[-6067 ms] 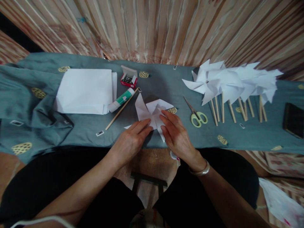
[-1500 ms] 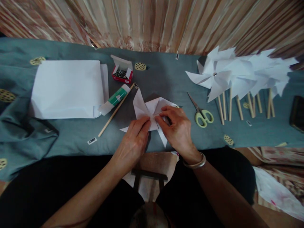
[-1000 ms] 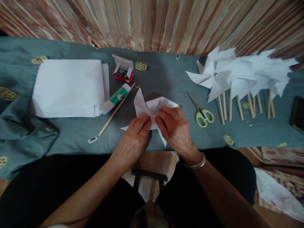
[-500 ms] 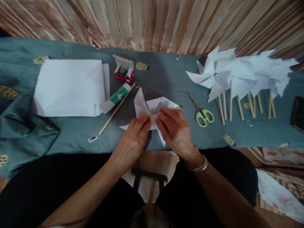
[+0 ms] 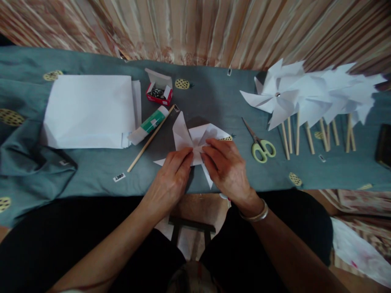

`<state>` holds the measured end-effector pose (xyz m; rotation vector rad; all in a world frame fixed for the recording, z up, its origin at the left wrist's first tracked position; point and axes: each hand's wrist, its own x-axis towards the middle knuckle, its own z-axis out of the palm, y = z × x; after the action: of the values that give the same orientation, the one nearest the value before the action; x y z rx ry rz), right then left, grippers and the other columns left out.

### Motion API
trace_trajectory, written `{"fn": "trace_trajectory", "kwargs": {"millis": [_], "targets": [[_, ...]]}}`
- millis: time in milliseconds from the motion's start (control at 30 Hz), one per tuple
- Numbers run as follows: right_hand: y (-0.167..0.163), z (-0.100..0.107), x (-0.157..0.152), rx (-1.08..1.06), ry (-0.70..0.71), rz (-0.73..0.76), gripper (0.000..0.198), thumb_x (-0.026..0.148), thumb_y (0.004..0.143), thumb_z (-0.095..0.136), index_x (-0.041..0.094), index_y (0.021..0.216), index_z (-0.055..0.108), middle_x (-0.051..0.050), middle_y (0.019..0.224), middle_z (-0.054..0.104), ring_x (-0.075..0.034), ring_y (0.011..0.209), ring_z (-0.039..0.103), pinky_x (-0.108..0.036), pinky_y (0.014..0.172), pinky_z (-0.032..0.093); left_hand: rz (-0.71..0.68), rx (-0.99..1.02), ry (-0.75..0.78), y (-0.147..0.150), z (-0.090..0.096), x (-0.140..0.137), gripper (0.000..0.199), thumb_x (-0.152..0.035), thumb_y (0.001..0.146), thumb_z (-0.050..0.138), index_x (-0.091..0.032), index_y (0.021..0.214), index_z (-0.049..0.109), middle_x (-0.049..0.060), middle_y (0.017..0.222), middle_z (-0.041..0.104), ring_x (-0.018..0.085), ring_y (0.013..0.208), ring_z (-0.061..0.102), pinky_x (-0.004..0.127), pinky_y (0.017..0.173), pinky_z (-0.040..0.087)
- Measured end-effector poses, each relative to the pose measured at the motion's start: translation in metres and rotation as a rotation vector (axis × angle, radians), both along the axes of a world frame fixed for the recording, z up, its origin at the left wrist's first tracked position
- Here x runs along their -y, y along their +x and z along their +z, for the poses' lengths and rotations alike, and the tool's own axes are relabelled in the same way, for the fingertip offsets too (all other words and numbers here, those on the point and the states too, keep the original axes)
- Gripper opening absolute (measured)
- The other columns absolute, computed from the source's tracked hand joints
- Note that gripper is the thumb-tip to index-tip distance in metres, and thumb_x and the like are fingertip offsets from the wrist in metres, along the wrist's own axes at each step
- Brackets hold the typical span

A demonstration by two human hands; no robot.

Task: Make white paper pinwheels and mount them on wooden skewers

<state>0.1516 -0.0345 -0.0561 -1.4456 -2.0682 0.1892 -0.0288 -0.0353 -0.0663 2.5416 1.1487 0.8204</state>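
Observation:
A white paper pinwheel (image 5: 182,132) lies at the table's front edge, its blades folded in toward the centre. My left hand (image 5: 171,175) is closed on the pinwheel from the left, fingertips at its middle. From the right, my right hand (image 5: 227,169) pinches the paper close to the same spot, and the fingers hide part of the centre. A wooden stick (image 5: 149,142) and a green-and-white glue stick (image 5: 153,121) lie left of the pinwheel. Behind them stands an open red box (image 5: 157,97) of small metal pins. Green-handled scissors (image 5: 259,148) rest on the right.
A stack of white paper (image 5: 87,112) lies on the left of the green tablecloth (image 5: 210,91). Several finished pinwheels on sticks (image 5: 284,93) overlap at the back right. A dark object (image 5: 384,145) sits at the right edge. A pleated curtain (image 5: 195,32) hangs behind.
Both hands stay on the pinwheel with barely any movement of the fingers. The view has shifted very slightly; nothing else differs.

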Motion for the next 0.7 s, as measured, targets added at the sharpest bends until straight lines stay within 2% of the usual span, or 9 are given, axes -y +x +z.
{"fn": "trace_trajectory", "kwargs": {"millis": [300,700], "targets": [[0.002,-0.0046,-0.0035,0.13,0.098,0.012,0.02,0.015,0.093,0.052,0.013,0.101,0.07,-0.012,0.111,0.068,-0.025,0.104,0.058,-0.039,0.091,0.053,0.001,-0.01,-0.01,0.0009,-0.0014,-0.0009,0.039,-0.004,0.09,0.047,-0.007,0.129,0.049,0.018,0.124,0.056,0.028,0.111,0.054,0.045,0.094,0.053],[0.0025,-0.0036,-0.0021,0.215,0.041,0.05,0.026,0.014,0.093,0.05,0.014,0.111,0.068,-0.013,0.119,0.065,-0.026,0.105,0.055,-0.041,0.095,0.051,0.004,0.017,-0.003,0.0017,-0.0023,-0.0009,0.038,-0.003,0.09,0.046,-0.005,0.128,0.05,0.02,0.124,0.056,0.028,0.111,0.054,0.046,0.094,0.053]]}}
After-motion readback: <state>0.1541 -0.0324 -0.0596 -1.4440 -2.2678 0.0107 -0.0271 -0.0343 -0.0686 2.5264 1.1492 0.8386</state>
